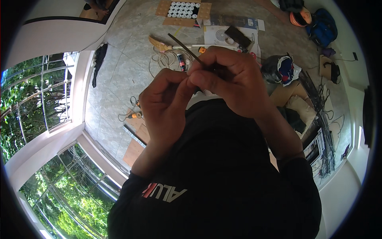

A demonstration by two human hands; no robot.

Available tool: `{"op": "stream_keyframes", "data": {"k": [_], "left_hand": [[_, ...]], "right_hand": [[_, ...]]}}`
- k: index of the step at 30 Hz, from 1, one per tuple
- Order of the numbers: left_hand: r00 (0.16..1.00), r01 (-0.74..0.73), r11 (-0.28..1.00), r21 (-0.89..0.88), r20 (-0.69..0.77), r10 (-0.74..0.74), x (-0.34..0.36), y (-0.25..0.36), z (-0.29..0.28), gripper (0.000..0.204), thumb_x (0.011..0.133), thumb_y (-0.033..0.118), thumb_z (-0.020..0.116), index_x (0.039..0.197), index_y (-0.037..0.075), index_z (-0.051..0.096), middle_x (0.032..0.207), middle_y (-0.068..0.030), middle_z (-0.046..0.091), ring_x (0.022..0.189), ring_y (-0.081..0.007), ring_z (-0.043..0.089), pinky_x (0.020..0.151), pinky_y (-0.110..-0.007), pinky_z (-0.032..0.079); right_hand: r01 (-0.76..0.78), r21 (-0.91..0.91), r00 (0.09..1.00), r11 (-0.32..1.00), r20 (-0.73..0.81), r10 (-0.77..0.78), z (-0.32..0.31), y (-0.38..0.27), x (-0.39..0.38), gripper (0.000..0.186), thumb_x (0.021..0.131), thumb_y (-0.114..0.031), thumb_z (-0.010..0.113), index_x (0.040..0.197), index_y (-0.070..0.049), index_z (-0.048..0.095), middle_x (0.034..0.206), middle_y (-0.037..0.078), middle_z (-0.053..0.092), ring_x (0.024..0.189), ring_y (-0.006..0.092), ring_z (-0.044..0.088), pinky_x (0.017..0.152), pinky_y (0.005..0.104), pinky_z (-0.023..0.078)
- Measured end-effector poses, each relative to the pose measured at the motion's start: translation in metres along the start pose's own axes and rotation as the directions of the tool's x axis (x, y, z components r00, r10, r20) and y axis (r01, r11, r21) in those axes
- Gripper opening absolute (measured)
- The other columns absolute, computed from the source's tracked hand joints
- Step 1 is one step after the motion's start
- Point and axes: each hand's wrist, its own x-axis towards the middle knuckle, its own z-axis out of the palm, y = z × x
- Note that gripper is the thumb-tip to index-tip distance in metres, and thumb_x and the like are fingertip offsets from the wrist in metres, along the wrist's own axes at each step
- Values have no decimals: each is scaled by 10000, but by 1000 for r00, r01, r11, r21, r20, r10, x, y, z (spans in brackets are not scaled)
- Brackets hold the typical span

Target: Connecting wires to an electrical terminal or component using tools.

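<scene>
My right hand (236, 77) is closed around a thin dark rod (184, 47), which sticks out from its fingers up and to the left. The rod's near end is hidden in the hand, so I cannot tell what tool or piece it is. My left hand (165, 103) is closed in a pinch, its fingertips meeting the right thumb and fingertips. Whatever lies between the left fingertips is too small or too hidden to make out. Both hands are held up in front of my chest, above the floor.
Beyond the hands lie a broom (160, 44), coiled cable (159, 63) and a tube (182, 63). An open cardboard box (162, 8) holds several white round-topped items. Black cables (327, 135) and a plastic bag (296, 71) are to the right. Barred windows (43, 95) line the left.
</scene>
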Motion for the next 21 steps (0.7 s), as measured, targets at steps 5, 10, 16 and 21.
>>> {"op": "stream_keyframes", "data": {"k": [5,10,16,21], "left_hand": [[999,32,991,130,13,-34,1,4,1,36,921,-6,659,924,-37,642,830,-24,644,768,-26,567,658,-167,440],[992,94,994,59,77,-99,0,2,-2,51,918,-5,663,936,-48,643,860,-34,635,774,-40,577,677,-173,453],[976,125,984,131,160,-145,1,10,-5,96,892,-39,674,987,-52,662,930,-61,630,815,-83,607,748,-214,504],[988,64,997,31,142,-68,5,0,-7,130,848,-85,681,972,-47,674,946,-87,625,851,-119,613,726,-232,493]], "right_hand": [[-171,181,985,968,34,168,-16,-7,-2,168,954,-143,650,1001,17,665,787,-1,635,686,30,530,624,199,434],[-34,12,998,999,58,34,-18,-4,-9,187,960,-180,644,998,0,680,812,1,638,704,34,540,626,198,433],[-52,-129,998,990,11,54,-28,-11,-15,165,952,-151,639,1026,-14,693,824,16,644,700,59,567,616,212,451],[155,-271,988,950,25,-154,-28,-16,-28,130,935,-55,618,1035,-14,690,772,47,641,673,94,603,604,233,467]]}}
